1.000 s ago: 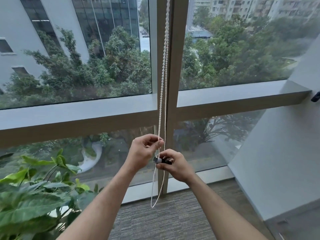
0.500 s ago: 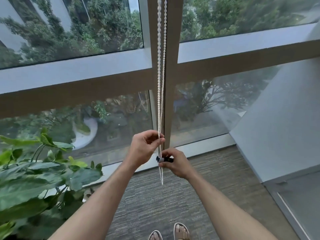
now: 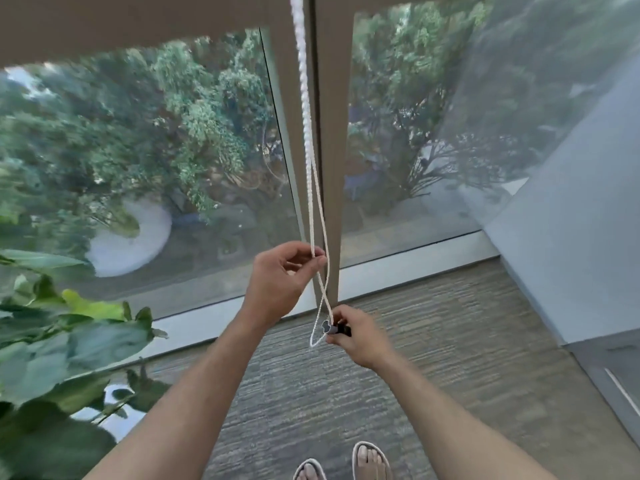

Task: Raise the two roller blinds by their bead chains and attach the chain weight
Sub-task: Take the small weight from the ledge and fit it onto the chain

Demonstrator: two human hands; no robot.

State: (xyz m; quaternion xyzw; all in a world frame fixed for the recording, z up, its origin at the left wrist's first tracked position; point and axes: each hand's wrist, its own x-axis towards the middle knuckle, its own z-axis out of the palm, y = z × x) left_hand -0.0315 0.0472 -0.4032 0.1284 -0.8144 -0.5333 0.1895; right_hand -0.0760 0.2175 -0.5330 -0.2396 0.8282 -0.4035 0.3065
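- Since half a second ago the view has tipped further down, so more carpet and both feet show, and the two hands have drawn apart: the right hand (image 3: 360, 336) has dropped lower with the chain weight, while the left hand (image 3: 282, 277) stays higher on the chain.
- The window (image 3: 156, 168) fills the space beyond both hands, with trees outside; its upright mullion (image 3: 329, 133) runs down just behind the chain to a point between the hands.
- The carpet (image 3: 433, 358) lies beneath both forearms and reaches to the window's foot.
- A leafy plant (image 3: 59, 341) stands well to the left of the left forearm.
- Two sandalled feet (image 3: 370, 460) show below and between the forearms, at the bottom edge.
- The left hand is raised above and to the left of the right one, thumb and forefinger pinching one strand of the chain, the other fingers loosely curled.
- The right hand sits lower, its fingers curled round the weight.
- The bead chain (image 3: 306, 133) hangs from above, passes through the left hand's pinch, and ends in a small loop just left of the right hand.
- The chain weight (image 3: 334, 329), a small dark piece with a pale end, sits at the right fingertips against the loop; whether it is already clipped onto the beads is probably too blurred to tell.
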